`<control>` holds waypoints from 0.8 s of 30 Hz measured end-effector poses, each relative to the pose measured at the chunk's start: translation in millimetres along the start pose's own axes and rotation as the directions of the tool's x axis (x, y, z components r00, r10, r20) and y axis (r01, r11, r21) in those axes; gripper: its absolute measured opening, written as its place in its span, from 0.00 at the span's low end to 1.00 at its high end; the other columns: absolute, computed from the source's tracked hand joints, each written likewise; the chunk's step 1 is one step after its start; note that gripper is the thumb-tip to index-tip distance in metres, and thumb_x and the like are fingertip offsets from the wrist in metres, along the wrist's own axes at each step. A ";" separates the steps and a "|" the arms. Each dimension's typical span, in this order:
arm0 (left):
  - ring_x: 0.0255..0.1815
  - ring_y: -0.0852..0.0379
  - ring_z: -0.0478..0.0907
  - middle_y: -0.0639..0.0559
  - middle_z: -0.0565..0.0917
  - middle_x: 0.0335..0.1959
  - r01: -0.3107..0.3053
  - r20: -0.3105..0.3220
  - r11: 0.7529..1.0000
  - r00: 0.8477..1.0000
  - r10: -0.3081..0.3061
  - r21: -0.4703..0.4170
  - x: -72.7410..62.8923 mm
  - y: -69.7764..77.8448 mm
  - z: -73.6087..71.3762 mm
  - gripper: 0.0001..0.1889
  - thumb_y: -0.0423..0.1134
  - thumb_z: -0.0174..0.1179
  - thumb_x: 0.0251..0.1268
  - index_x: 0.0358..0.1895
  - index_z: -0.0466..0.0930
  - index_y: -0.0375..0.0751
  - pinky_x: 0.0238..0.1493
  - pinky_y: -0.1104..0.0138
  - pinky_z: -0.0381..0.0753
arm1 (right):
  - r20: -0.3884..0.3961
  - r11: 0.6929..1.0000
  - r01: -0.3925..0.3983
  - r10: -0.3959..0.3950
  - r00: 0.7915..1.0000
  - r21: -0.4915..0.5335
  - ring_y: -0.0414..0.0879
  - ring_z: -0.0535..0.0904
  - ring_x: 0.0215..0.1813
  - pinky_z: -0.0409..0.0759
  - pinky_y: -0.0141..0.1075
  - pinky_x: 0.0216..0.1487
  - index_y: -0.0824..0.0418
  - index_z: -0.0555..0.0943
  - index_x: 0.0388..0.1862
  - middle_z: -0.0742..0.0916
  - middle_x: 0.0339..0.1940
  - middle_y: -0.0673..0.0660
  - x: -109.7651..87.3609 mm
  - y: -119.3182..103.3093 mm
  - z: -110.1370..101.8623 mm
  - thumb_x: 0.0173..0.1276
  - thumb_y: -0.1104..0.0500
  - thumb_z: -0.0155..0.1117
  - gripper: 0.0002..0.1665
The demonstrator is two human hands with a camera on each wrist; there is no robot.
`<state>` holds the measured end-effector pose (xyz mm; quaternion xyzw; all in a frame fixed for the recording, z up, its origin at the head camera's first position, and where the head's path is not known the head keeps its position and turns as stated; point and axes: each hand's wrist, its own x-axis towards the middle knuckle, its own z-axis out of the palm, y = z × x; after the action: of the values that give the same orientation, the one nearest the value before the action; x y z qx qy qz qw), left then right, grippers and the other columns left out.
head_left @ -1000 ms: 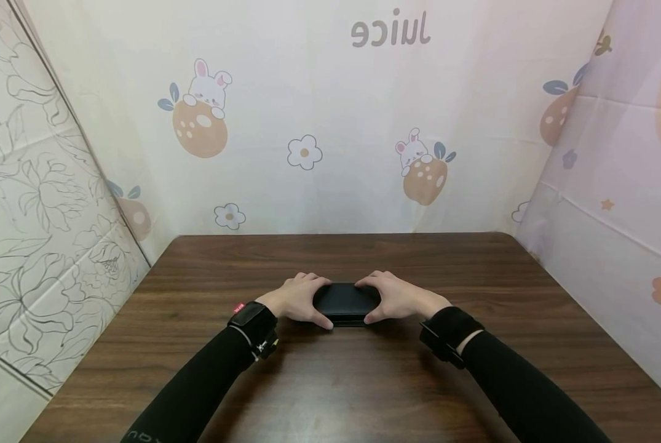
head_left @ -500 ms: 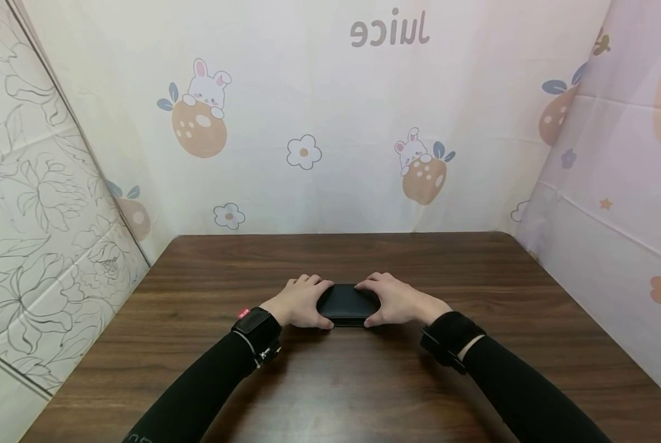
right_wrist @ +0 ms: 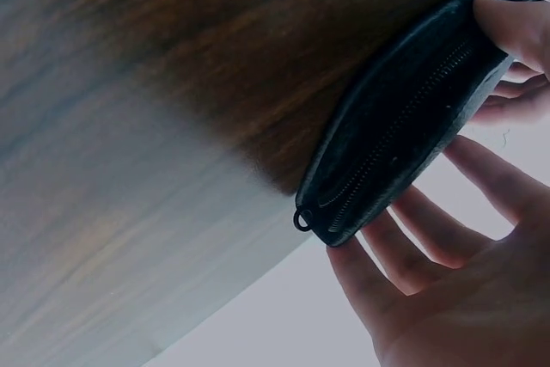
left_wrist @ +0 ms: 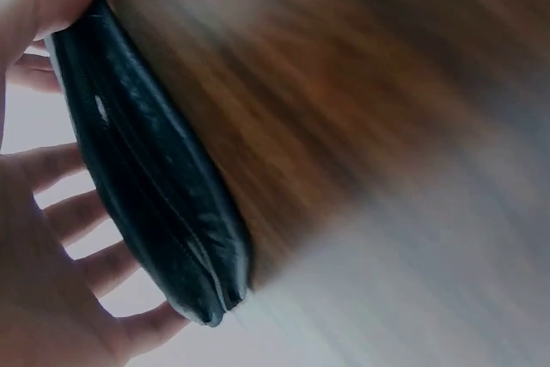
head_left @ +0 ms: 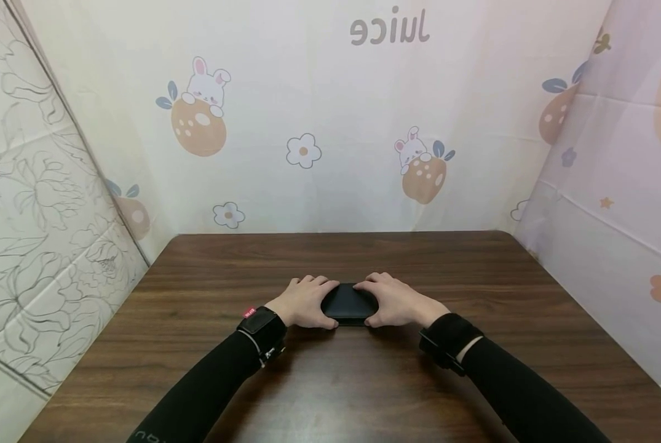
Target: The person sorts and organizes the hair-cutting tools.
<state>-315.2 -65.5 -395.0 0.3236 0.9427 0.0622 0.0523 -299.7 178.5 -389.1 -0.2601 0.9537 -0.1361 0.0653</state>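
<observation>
A black leather zip wallet [head_left: 350, 301] lies at the middle of the table, between both hands. My left hand [head_left: 305, 302] holds its left end, thumb on the near edge and fingers spread along the far side. At the other end my right hand [head_left: 402, 302] grips it the same way. In the left wrist view the wallet's seamed side [left_wrist: 155, 161] shows, with the thumb near its top end. The right wrist view shows a zipper along the wallet's side [right_wrist: 400, 118] and a small ring at one end.
The brown wood-grain table [head_left: 330, 387] spreads around the hands. Behind it hangs a pale curtain [head_left: 358, 111] with rabbit and fruit prints, and a flower-line panel [head_left: 48, 203] stands at the left.
My left hand has shifted a little to the right, covering the wallet's left end, so less of the wallet shows between the hands. The right hand stays nearly in place.
</observation>
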 end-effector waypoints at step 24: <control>0.66 0.48 0.70 0.53 0.71 0.72 0.032 0.025 0.999 0.999 -0.031 -0.023 4.4 0.0 0.8 0.46 0.63 0.69 0.55 0.77 0.65 0.54 0.63 0.47 0.69 | 0.060 0.997 0.011 -0.016 0.998 0.072 0.58 0.65 0.74 0.71 0.56 0.65 0.54 0.67 0.78 0.69 0.76 0.61 -13.2 8.2 -11.0 0.65 0.44 0.72 0.46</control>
<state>-318.5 -62.7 -396.1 0.3087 0.9462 0.0684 0.0687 -294.5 194.6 -380.3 -0.2680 0.9440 -0.1629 0.1027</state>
